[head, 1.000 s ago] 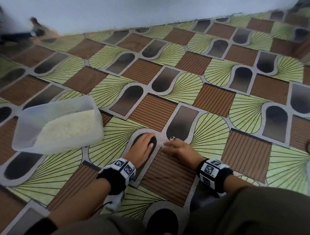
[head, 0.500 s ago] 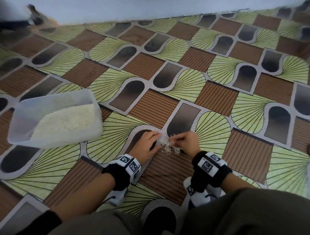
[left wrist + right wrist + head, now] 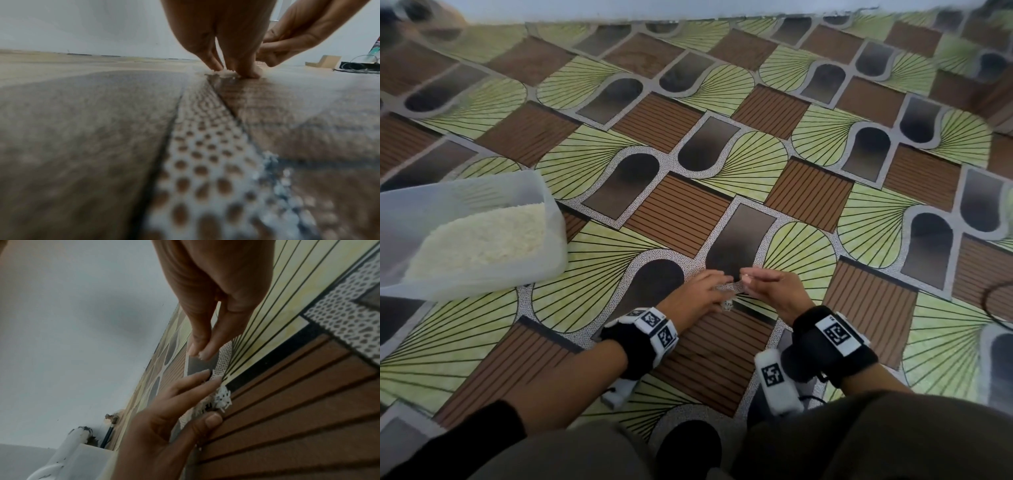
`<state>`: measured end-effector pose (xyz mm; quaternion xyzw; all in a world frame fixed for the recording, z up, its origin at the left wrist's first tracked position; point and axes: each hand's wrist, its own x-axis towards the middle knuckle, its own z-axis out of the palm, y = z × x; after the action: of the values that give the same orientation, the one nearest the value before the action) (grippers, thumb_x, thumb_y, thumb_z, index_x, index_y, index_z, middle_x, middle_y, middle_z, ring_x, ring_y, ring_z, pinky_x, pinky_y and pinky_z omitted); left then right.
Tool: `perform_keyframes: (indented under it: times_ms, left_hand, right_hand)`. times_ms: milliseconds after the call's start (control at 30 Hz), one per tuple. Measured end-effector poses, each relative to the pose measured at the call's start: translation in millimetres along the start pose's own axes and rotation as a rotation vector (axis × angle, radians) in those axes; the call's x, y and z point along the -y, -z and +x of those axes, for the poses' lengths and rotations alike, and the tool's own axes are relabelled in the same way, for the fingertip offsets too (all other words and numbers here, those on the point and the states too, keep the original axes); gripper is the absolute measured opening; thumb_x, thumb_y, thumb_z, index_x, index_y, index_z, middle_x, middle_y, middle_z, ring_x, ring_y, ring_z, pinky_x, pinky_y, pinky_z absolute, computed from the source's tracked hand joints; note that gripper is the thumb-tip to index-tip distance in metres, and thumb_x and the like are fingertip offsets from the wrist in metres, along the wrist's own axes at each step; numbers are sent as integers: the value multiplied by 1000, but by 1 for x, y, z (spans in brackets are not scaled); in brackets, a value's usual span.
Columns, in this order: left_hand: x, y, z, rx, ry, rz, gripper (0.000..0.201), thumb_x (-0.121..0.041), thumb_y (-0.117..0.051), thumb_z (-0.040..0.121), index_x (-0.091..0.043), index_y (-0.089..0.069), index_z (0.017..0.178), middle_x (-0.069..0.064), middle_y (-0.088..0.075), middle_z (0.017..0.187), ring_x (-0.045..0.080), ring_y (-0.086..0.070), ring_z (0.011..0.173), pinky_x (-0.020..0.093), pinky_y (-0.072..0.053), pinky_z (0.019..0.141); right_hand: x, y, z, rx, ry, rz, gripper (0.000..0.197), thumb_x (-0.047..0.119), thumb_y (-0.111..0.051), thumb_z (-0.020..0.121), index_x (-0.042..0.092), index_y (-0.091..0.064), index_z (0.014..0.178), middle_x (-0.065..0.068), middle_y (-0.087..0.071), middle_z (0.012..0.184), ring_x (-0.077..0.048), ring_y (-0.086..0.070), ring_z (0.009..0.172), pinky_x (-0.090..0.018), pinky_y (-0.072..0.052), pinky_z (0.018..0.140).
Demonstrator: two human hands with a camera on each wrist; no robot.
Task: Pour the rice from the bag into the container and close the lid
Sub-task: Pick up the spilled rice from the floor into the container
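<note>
1. The person sits on a floor covered with a patterned sheet of green, brown and dark shapes.
2. The left hand lies low on the floor with its fingers straight and close together; their tips press on a small heap of spilled rice.
3. This hand does not grasp anything; in the right wrist view its thumb lies on the floor just beside the grains.
4. The right hand is just beside the left one, a little above the floor, with the thumb and first fingers brought together at the tips.
5. A few white grains seem to be pinched between these tips, but they are too small to be sure.
6. The container, a clear plastic box without a lid, stands on the floor well apart to the left of the hands.
7. The rice in the box forms a white heap higher at the right side.
8. Each wrist carries a black band with a white marker block.
9. A thin dark cable lies at the right edge of the head view.
10. A pale wall runs along the far edge of the floor.
</note>
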<state>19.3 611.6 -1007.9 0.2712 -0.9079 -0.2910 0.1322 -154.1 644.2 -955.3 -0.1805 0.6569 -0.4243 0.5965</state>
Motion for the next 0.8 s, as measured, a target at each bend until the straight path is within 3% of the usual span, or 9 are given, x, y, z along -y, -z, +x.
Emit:
perform_keyframes:
  times_ms: [67, 100, 200, 333, 467, 533, 600, 800]
  left_hand:
    - [-3, 5, -3, -37, 36, -87, 19, -16, -67, 72, -8, -72, 89, 12, -65, 97, 16, -47, 96, 29, -49, 80]
    - [-4, 7, -5, -52, 66, -117, 21, -22, -59, 77, -8, -71, 86, 9, -63, 91, 12, -44, 90, 28, -46, 76]
    - [-2, 9, -5, -124, 39, -100, 26, -22, -48, 80, -5, -67, 79, 9, -61, 80, 11, -43, 81, 28, -38, 69]
    - [-8, 7, -7, -124, 37, -32, 15, -9, -46, 76, -7, -61, 75, 8, -60, 77, 13, -38, 79, 25, -34, 67]
    - [1, 15, -15, -138, 173, -54, 17, 10, -61, 69, -7, -62, 75, 9, -61, 78, 14, -43, 80, 25, -37, 70]
    - [1, 28, -20, -223, 357, -164, 11, 5, -64, 77, -5, -65, 77, 7, -62, 83, 16, -51, 81, 25, -43, 74]
    - [-5, 45, -24, -331, 508, -315, 11, 5, -62, 79, -5, -65, 78, 4, -63, 84, 15, -57, 79, 17, -48, 72]
    - [-36, 113, -33, -596, 544, -457, 13, 2, -63, 80, -11, -64, 80, -11, -61, 77, -4, -57, 73, 4, -44, 69]
  right_hand:
    - [-2, -1, -1, -5, -10, -2, 29, -12, -60, 80, -11, -61, 108, -8, -65, 78, -12, -63, 70, -12, -53, 60]
    - [-3, -2, -2, -7, -15, -3, 29, -12, -61, 79, -11, -61, 108, -6, -66, 75, -11, -64, 67, -12, -53, 59]
    - [-6, -4, -4, -11, -21, -6, 29, -12, -61, 79, -12, -61, 108, -2, -67, 66, -3, -65, 57, -12, -53, 60]
    - [-6, -9, -8, 13, -33, -23, 29, -10, -62, 80, -10, -61, 109, -7, -64, 76, -2, -63, 56, -11, -53, 59]
    - [-4, -15, -13, 28, -61, 2, 27, -10, -62, 80, -10, -62, 107, 0, -68, 64, -3, -65, 55, -12, -52, 56]
    - [1, -17, -16, 54, -72, 34, 24, -10, -60, 81, -9, -63, 104, 0, -69, 67, -5, -66, 60, -13, -53, 58]
    - [10, -22, -20, 86, -84, 74, 20, -10, -58, 82, -7, -63, 101, -1, -70, 68, -6, -67, 63, -14, -54, 59]
    - [59, -69, -39, 226, -8, 5, 19, -10, -58, 81, -1, -64, 96, 2, -71, 69, -5, -67, 66, -14, -54, 60]
